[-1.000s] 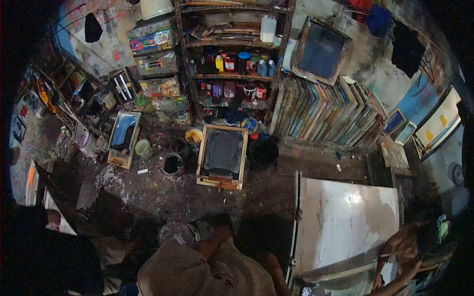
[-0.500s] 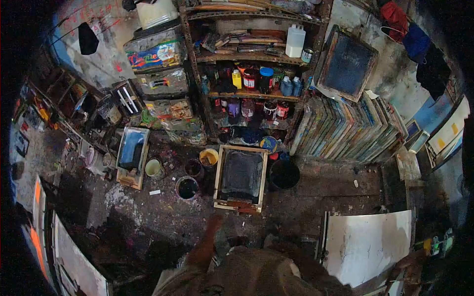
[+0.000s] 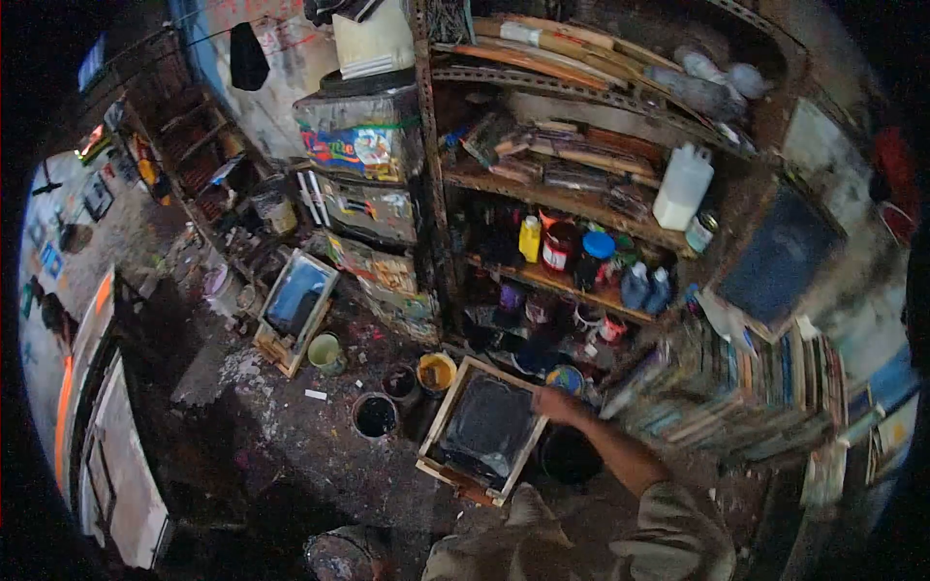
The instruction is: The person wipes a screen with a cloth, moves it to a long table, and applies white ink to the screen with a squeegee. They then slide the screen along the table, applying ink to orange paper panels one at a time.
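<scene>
Above and beyond the fingers of our right hand [image 3: 556, 404] stands the shelf rack [image 3: 552, 287], with the leaning stack of frames [image 3: 765, 387] to their right; we would do well to keep our arm [image 3: 625, 453] from knocking either. Just left of the fingers, the framed screen [image 3: 484, 421] sits askew on the floor [image 3: 242, 445], our hand at its upper right corner. Blur hides whether the fingers are clamped on the wood or only resting by it, so we cannot tell; our left hand we cannot make out. We judge it best to take the rail alone, spare the dark panel and steady the frame, since 1 hand at 1 corner could let it tip.

The rack is perforated metal with worn boards, the stack a row of stained, thin edges. The screen is pale wood around a smooth, streaked dark rectangle, a brown wooden strip [image 3: 469, 484] along its near rail. Below the fingers sits a round black bucket [image 3: 572, 473]; left, past the screen, a yellow-lined tub [image 3: 446, 368].
</scene>
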The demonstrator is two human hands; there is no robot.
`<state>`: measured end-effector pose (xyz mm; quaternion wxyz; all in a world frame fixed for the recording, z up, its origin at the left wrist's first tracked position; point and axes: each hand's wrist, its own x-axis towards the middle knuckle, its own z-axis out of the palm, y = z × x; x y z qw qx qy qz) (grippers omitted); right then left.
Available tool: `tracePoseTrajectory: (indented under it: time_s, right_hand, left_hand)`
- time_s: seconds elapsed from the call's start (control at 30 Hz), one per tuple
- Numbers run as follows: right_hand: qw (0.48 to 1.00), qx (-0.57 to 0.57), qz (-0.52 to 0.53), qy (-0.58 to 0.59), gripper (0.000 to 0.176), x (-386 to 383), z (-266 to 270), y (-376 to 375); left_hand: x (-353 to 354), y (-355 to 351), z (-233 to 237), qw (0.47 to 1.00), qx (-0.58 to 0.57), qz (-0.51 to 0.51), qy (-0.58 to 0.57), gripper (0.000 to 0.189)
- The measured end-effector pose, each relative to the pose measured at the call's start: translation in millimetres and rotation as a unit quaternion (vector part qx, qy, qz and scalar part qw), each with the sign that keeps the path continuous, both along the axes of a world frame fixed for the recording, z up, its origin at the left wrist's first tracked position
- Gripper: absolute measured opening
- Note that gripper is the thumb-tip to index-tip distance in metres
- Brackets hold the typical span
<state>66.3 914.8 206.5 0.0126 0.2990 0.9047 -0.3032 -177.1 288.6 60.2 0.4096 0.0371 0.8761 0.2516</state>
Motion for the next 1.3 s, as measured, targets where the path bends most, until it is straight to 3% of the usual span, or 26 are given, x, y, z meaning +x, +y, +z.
tracePoseTrajectory:
  time_s: [0.03,0.07,0.1,0.13,0.17,0.2,0.27,0.3,0.33,0.37,0.43,0.47,0.5,0.57,0.7,0.87,0.97,1.07,1.13,1.2,1.27,1.3]
  right_hand:
    - [0.998,0.037,-0.044,-0.034,0.021,-28,95,27]
    - [0.985,0.062,-0.087,0.136,0.019,-47,114,68]
    - [0.965,0.143,-0.064,0.208,0.019,-71,155,109]
    - [0.958,0.187,-0.061,0.21,0.017,-89,218,137]
    - [0.962,0.162,-0.123,0.183,0.015,-111,251,164]
    - [0.932,0.164,-0.107,0.306,0.014,-137,264,198]
    - [0.903,0.202,-0.1,0.365,0.02,-177,291,261]
    - [0.914,0.245,-0.108,0.306,0.027,-198,307,288]
    - [0.912,0.241,-0.098,0.317,0.027,-226,303,326]
    - [0.919,0.288,-0.07,0.258,0.036,-258,290,363]
    - [0.902,0.324,-0.06,0.278,0.051,-286,276,395]
    - [0.894,0.335,-0.062,0.291,0.051,-304,277,428]
    - [0.91,0.336,-0.106,0.221,0.048,-328,261,459]
    - [0.948,0.294,-0.116,0.02,0.036,-304,331,396]
    - [0.924,0.353,-0.146,-0.019,0.031,-333,294,431]
    - [0.892,0.445,-0.039,-0.071,0.025,-350,291,456]
    - [0.862,0.504,0.03,-0.036,0.027,-336,305,445]
    - [0.901,0.426,-0.071,0.043,0.029,-326,320,433]
    - [0.894,0.391,-0.136,0.168,0.026,-283,366,359]
    - [0.898,0.316,-0.139,0.274,0.031,-255,379,301]
    - [0.918,0.105,-0.081,0.374,0.038,-241,347,275]
    - [0.883,-0.126,-0.039,0.45,0.045,-238,330,253]
  left_hand:
    - [21,19,7,1.0,0.001,0.016,0.003,0.031]
    - [41,48,12,1.0,0.008,0.029,0.002,0.031]
    - [57,77,19,0.999,0.014,0.039,0.002,0.031]
    - [72,109,23,0.999,0.027,0.042,0.003,0.031]
    - [84,137,28,0.998,0.038,0.047,0.004,0.031]
    - [96,163,33,0.998,0.051,0.046,0.008,0.031]
    - [114,209,43,0.996,0.08,0.044,0.015,0.032]
    - [117,231,50,0.994,0.094,0.043,0.02,0.032]
    - [119,246,57,0.993,0.103,0.046,0.027,0.032]
    - [121,260,63,0.992,0.113,0.045,0.038,0.032]
    - [112,292,76,0.989,0.125,0.054,0.055,0.032]
    - [102,308,82,0.989,0.126,0.057,0.061,0.032]
    - [100,316,87,0.989,0.117,0.065,0.062,0.033]
    - [103,314,95,0.989,0.1,0.085,0.07,0.033]
    - [112,300,105,0.987,0.07,0.124,0.076,0.033]
    - [135,280,104,0.982,0.052,0.16,0.081,0.034]
    - [155,266,108,0.978,0.049,0.188,0.081,0.035]
    - [186,243,109,0.971,0.045,0.219,0.081,0.035]
    - [209,223,105,0.966,0.05,0.24,0.085,0.035]
    - [235,199,96,0.959,0.063,0.253,0.108,0.036]
    - [236,171,80,0.947,0.113,0.227,0.2,0.036]
    - [228,167,73,0.934,0.136,0.208,0.255,0.036]
